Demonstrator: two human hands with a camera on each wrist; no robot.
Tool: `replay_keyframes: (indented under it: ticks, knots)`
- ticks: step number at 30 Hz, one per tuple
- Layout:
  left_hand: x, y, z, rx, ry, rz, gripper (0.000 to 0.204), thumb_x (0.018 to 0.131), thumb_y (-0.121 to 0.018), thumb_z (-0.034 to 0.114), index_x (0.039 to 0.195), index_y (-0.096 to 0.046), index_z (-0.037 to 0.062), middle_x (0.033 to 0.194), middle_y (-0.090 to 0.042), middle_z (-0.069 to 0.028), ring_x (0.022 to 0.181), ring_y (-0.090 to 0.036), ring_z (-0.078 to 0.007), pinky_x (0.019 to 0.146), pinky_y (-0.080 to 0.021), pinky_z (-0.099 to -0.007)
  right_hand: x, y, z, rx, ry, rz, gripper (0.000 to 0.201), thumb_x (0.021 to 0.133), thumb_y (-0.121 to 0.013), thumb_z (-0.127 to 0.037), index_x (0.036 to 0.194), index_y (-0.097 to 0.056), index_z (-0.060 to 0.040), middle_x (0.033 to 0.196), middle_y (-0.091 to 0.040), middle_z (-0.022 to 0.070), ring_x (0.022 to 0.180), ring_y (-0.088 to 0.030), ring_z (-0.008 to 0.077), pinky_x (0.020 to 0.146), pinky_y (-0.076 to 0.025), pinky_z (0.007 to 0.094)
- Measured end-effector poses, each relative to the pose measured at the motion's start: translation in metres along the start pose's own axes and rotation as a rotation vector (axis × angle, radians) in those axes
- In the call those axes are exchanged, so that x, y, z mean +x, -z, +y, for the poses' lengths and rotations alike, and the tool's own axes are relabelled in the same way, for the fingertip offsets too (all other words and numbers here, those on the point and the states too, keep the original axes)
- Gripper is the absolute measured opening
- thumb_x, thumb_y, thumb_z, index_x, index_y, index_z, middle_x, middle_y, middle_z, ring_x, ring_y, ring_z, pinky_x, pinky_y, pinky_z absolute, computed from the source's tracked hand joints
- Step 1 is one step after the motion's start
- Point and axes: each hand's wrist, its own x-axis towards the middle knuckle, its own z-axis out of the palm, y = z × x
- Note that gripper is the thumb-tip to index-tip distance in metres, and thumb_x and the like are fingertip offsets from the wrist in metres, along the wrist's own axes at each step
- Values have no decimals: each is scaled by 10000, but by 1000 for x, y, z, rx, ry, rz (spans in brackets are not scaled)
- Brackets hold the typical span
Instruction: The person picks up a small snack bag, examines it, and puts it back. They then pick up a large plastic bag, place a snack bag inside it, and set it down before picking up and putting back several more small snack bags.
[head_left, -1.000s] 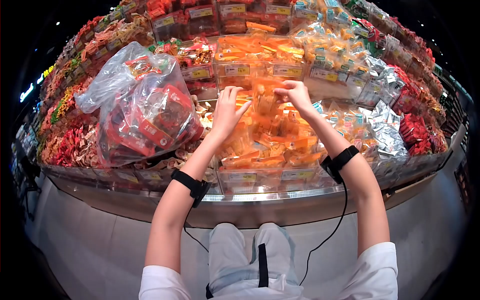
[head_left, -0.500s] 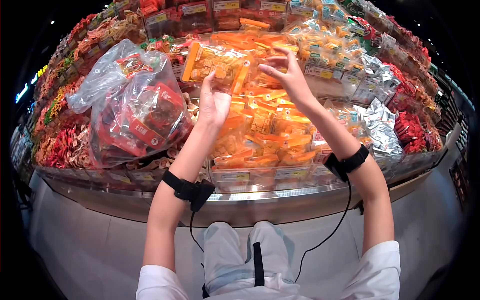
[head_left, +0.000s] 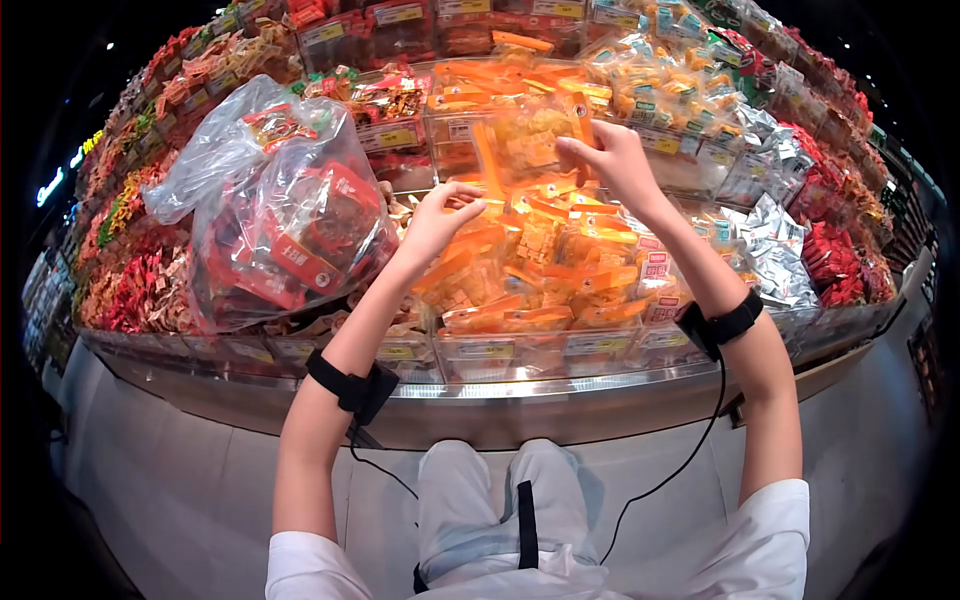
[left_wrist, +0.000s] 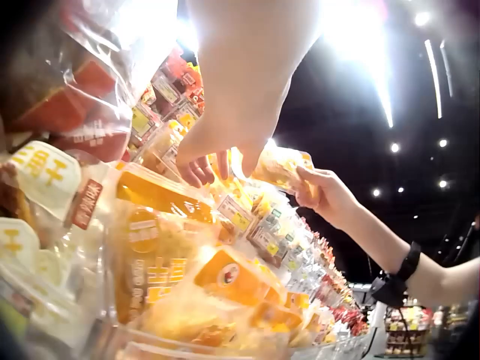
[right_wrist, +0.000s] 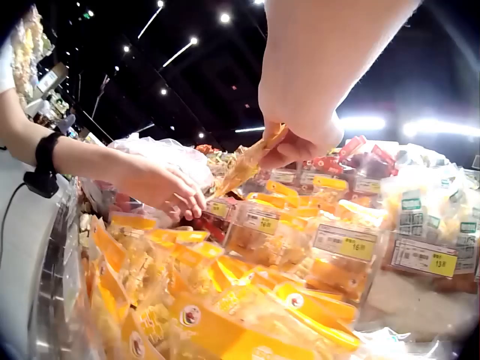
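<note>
Orange-edged snack packet (head_left: 535,135), transparent in the middle with yellowish pieces inside, is in the air above the back edge of the lower bin (head_left: 485,368). The right hand (head_left: 622,168) pinches it near its right-hand orange edge, thumb on the near side. The left hand (head_left: 440,222) grips nothing visible; its fingers are loosely bent just beside the packet's left side. Whether a fingertip brushes that edge cannot be told.

How far things have got, judging from the views: this one packet is off the pile and in hand, neither lying among the others nor inside the plastic bag (head_left: 225,165). That bag, clear and bulging, rests over the left part of the display, well apart from the packet, and has red packets (head_left: 300,262) in it. A smaller red packet (head_left: 280,125) shows at its upper part; whether it lies inside or on top is unclear. No orange-edged packet can be made out in the bag.

Many similar orange packets (head_left: 540,240) fill the lower bin, right up to its front edge, where price labels (head_left: 486,350) hang. Silver packets (head_left: 772,255) lie farther to the right.
</note>
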Motion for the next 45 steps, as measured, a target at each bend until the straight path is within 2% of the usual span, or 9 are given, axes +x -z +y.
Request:
replay_keyframes:
  ticks: [6, 11, 18, 23, 25, 32, 37, 40, 45]
  knots:
    - [-4, -15, -13, 196, -137, 72, 200, 856, -628, 180, 1002, -633, 44, 994, -577, -54, 929, -567, -144, 796, -472, -285, -5, 9, 26, -509, 99, -248, 207, 793, -680, -279, 866, -690, -85, 800, -680, 117, 778, -641, 305, 694, -496, 392]
    - [9, -50, -15, 294, -235, 14, 140, 806, -555, 66, 901, -642, 10, 899, -632, -120, 855, -617, -233, 763, -505, -331, -15, -26, 58, -756, 282, -372, 111, 734, -648, -178, 811, -693, -114, 722, -657, 138, 697, -644, 316, 613, -505, 410]
    - [24, -90, 19, 803, 138, -307, 238, 785, -498, 60, 935, -678, 19, 928, -675, -182, 884, -658, -320, 753, -520, -416, -19, -72, 97, -821, 281, -424, 108, 710, -645, -167, 792, -675, -103, 686, -636, 134, 693, -635, 329, 599, -496, 435]
    - [45, -107, 17, 953, 132, -512, 243, 803, -522, 100, 978, -670, 21, 916, -684, -173, 832, -674, -305, 689, -546, -413, -16, -73, 107, -816, 208, -400, 140, 740, -629, -184, 837, -676, -94, 733, -648, 160, 715, -635, 348, 624, -504, 444]
    - [59, -114, 11, 755, 541, -779, 229, 823, -512, 119, 961, -665, 17, 905, -684, -160, 780, -679, -291, 636, -554, -401, -17, -71, 107, -786, 232, -390, 158, 762, -622, -186, 875, -670, -86, 762, -651, 177, 739, -636, 361, 640, -509, 446]
    - [76, -124, -28, 704, 552, -743, 209, 843, -544, 184, 756, -655, 29, 746, -674, -127, 625, -638, -245, 603, -510, -376, -13, -55, 97, -765, 198, -462, 220, 796, -651, -216, 952, -636, -62, 782, -650, 189, 779, -635, 366, 686, -504, 465]
    - [81, -122, -42, 692, 489, -679, 289, 804, -628, 316, 765, -682, 36, 728, -676, -112, 651, -646, -221, 625, -509, -340, -1, -40, 88, -712, 183, -378, 234, 806, -648, -213, 980, -619, -59, 818, -652, 165, 821, -628, 337, 715, -498, 439]
    - [72, -121, -34, 695, 548, -592, 229, 791, -627, 283, 803, -713, 71, 759, -691, -84, 652, -658, -205, 609, -513, -315, 12, -25, 89, -732, 213, -229, 225, 815, -633, -197, 987, -600, -56, 820, -643, 124, 862, -611, 318, 736, -491, 420]
    - [66, -108, -30, 667, 229, -619, 304, 768, -521, 58, 985, -718, 138, 885, -694, -139, 720, -668, -263, 610, -560, -360, 37, 0, 82, -731, 272, 47, 161, 795, -583, -105, 940, -610, -40, 926, -629, 140, 934, -591, 317, 785, -493, 424]
